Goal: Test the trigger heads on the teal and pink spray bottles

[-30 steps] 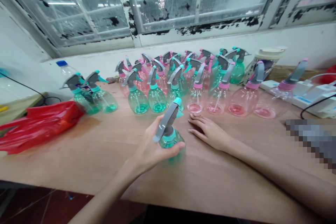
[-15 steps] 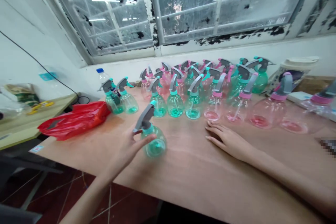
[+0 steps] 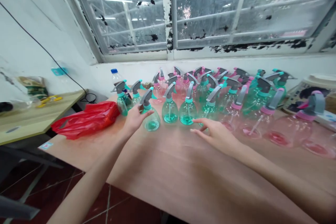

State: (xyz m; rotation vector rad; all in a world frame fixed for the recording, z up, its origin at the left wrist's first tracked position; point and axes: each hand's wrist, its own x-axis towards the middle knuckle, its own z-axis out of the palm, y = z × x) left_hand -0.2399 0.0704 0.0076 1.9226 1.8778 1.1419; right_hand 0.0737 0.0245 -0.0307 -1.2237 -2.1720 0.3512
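My left hand [image 3: 136,117] is closed round the neck of a green spray bottle [image 3: 152,120] with a grey trigger head. That bottle stands upright at the left end of the front row. To its right are a second green spray bottle [image 3: 170,112] and a third green one [image 3: 187,112]. My right hand [image 3: 214,131] hovers just in front of the row, fingers apart and holding nothing. Its fingertips are close to the third bottle and partly cover another green bottle [image 3: 210,108]. Pink spray bottles [image 3: 287,131] continue the row to the right.
More green and pink spray bottles crowd behind, by the wall under the window. A red plastic bag [image 3: 86,119] lies on the brown table [image 3: 168,168] at the left. A blue-capped bottle [image 3: 114,76] stands behind, and a white tub [image 3: 315,92] at the right.
My left hand has carried the green spray bottle away from me into the front row. My right hand has risen from the table and shifted left toward the green bottles. The view has shifted too.
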